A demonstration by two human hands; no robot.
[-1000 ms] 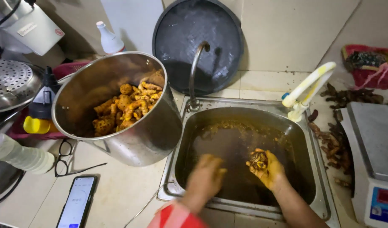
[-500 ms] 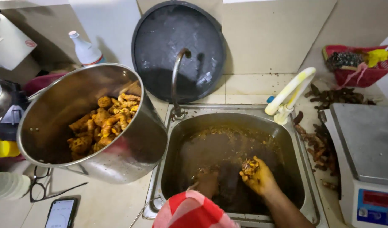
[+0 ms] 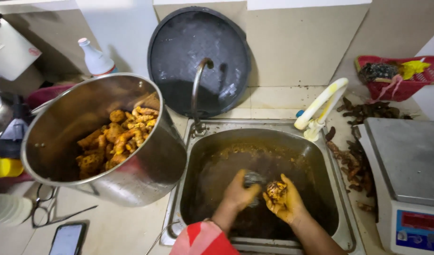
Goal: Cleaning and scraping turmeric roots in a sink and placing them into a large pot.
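Left hand (image 3: 239, 192) has risen from the murky water, gripping a scrubber (image 3: 252, 179); right hand (image 3: 284, 202) cups a yellow root (image 3: 275, 190); I can't see the sink (image 3: 198, 156) bottom.

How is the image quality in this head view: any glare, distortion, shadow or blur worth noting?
Head view: wide-angle lens bows the wall edges and tilts the steel pot outward; soft glare on the pot's rim and the dark round lid; the sink basin is dim and murky; left hand and right hand slightly soft, so the grey thing in the left hand is hard to identify.
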